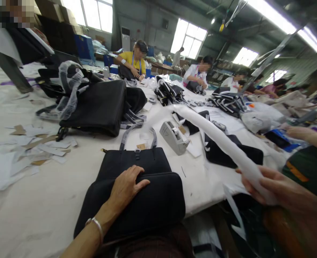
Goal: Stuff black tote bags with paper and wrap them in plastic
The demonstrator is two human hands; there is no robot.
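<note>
subject item: a black, smooth-faced handbag (153,204), lying at the near edge of a white-covered table (40,215), middle of the scene. the left hand (126,182) rests on it palm down, thumb spread from the fingers, which lie close together; nothing is pinched. the right hand (287,190), near right, has fingers and thumb closed round a long, white, soft-looking strip (214,134). the strip arches far and left; its far end blurs near the handbag's grey-wrapped handle loop (124,138).

risks, as judged: the loose end could snag on the handle loop or on a grey, wedge-shaped tape dispenser (174,139), since both stand close to its line; contact cannot be told. a hard pull could then shift the dispenser or tear the strip. the handbag could slip nearward if the left hand lifts, as its near part appears to overhang. a co-worker's bare arm (310,134), beyond the right hand, could jostle it. pale paper scraps (47,147) at left could cling to the handbag.
</note>
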